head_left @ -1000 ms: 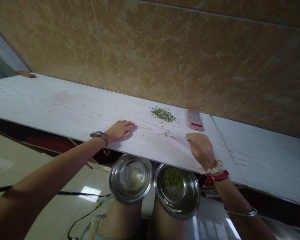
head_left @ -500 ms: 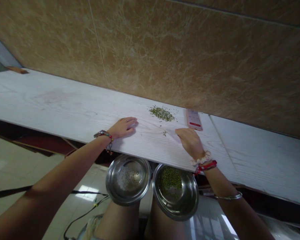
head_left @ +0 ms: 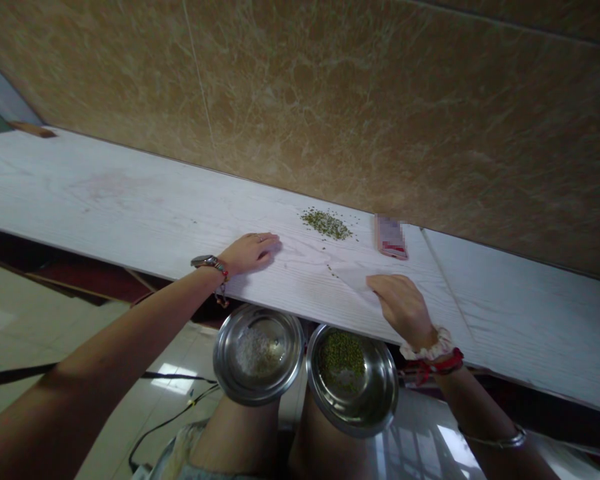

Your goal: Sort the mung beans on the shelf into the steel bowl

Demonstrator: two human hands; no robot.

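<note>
Left hand (head_left: pixel 250 253) palm down on the white table (head_left: pixel 150 220), between front and back edges; fingers close together, slightly bent, thumb a little apart. Can't tell if anything is under the palm. Right hand (head_left: pixel 403 303) over the table's front half, pinching a thin, pale, see-through card (head_left: pixel 354 279) between thumb and fingers; grip narrow. Card slants left from the fingertips, far end at or just beside a few loose beans (head_left: pixel 332 272). Card's outline faint; contact with the table unclear.

Bean pile (head_left: pixel 327 224), green with white grains mixed in, near the back edge, between left hand and phone. One stray bean just in front of the pile. Phone (head_left: pixel 391 240) lies flat by the back edge, right of the pile, beyond the right hand; screen partly blurred out. Seam (head_left: pixel 445 280) crosses the table right of the phone.

Two steel bowls sit on the person's thighs, at the table's front edge, side by side. Left bowl (head_left: pixel 225 380): white grains (head_left: pixel 255 350). Right bowl (head_left: pixel 377 400): green beans (head_left: pixel 343 357), heaped toward the table side.

Watch (head_left: pixel 205 261) on left wrist; scrunchie (head_left: pixel 435 345) and red band (head_left: pixel 447 363) on right. Wood piece (head_left: pixel 33 129) at the back-left corner. Brown wall (head_left: pixel 300 100) along the back edge.
</note>
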